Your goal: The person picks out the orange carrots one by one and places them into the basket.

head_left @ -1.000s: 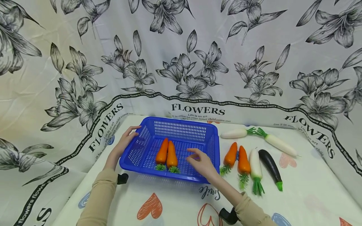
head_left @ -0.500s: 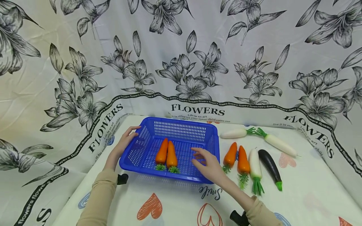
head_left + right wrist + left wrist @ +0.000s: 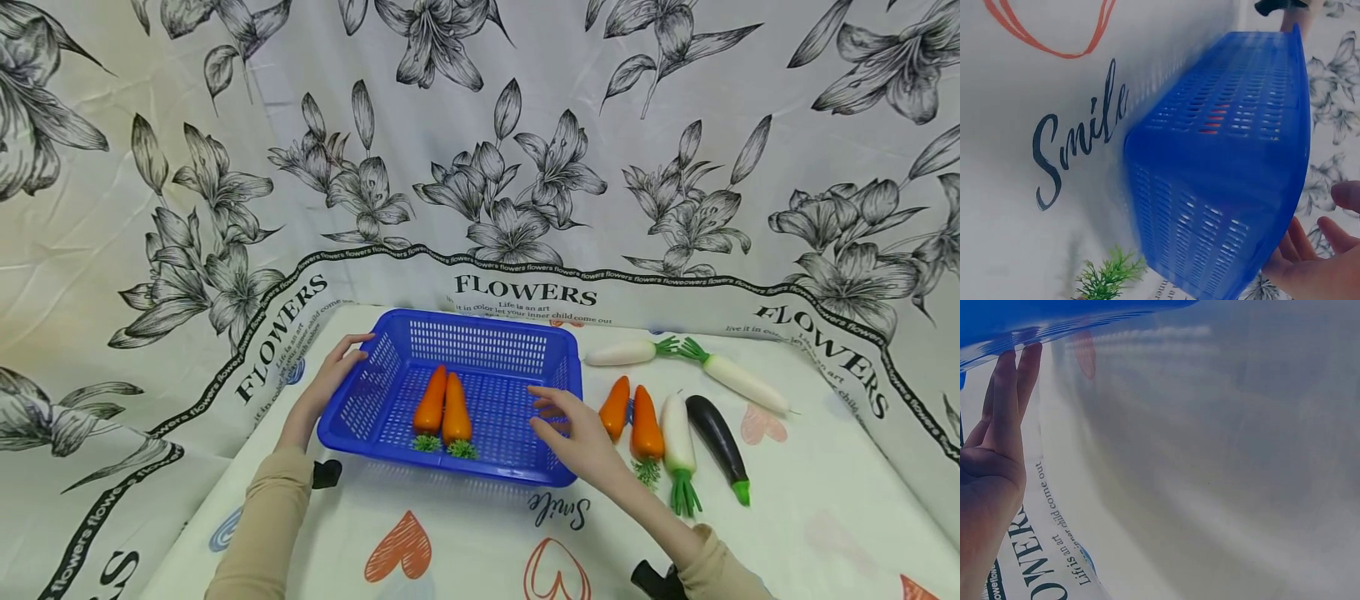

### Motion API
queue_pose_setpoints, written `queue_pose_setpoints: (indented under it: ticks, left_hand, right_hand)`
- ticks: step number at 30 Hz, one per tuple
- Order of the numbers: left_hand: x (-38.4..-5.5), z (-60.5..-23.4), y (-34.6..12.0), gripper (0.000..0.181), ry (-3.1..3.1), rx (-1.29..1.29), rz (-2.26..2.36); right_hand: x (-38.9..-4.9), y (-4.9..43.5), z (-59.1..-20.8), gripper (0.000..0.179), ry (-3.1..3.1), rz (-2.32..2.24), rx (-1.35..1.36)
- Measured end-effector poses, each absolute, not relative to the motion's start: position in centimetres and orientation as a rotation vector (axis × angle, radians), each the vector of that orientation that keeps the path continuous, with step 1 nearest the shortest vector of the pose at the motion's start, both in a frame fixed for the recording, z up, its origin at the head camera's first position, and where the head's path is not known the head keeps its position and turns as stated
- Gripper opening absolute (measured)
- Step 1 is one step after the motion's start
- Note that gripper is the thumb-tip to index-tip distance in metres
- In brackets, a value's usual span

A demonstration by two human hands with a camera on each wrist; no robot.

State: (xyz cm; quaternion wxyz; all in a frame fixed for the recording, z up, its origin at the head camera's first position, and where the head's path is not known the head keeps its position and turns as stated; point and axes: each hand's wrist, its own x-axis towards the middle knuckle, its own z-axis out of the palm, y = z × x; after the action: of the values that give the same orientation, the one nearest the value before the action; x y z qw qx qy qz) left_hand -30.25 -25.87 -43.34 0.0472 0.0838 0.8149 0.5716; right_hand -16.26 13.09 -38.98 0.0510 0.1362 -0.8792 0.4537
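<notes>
A blue plastic basket (image 3: 480, 473) sits on the table, with two orange carrots (image 3: 431, 404) (image 3: 456, 410) lying side by side in it, their green tops toward the near wall. My left hand (image 3: 330, 379) rests at the basket's left rim; in the left wrist view its straight fingers (image 3: 1007, 400) touch the blue plastic. Over the basket's right end is my right hand (image 3: 573, 429), fingers loosely bent and holding nothing. To its right lie two more carrots (image 3: 615, 407) (image 3: 647, 425); the hand and wrist partly cover the nearer one's leaves.
Right of the carrots lie a white radish (image 3: 678, 437) and a dark eggplant (image 3: 718, 442). Farther back are two more white radishes (image 3: 621, 354) (image 3: 742, 383), leaves meeting. A flower-printed curtain (image 3: 510, 167) stands behind the table (image 3: 465, 542).
My right hand has moved right, from above the middle of the basket toward its right rim, its thumb and fingers parting. The left hand and the basket stay in place.
</notes>
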Motion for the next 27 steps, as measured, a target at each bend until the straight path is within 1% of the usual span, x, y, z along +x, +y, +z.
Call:
queue_pose_setpoints:
  ticks: [21,27]
  left_hand:
    - [-30.4,-43.4,-26.0,0.042,2.479,0.238,1.76]
    - [-30.5,-43.5,-26.0,0.042,2.478,0.233,1.758]
  right_hand:
    - [-16.6,16.5,-38.8,0.042,-2.596,1.457,0.232]
    - [-16.8,17.3,-39.0,0.049,-2.622,1.47,0.092]
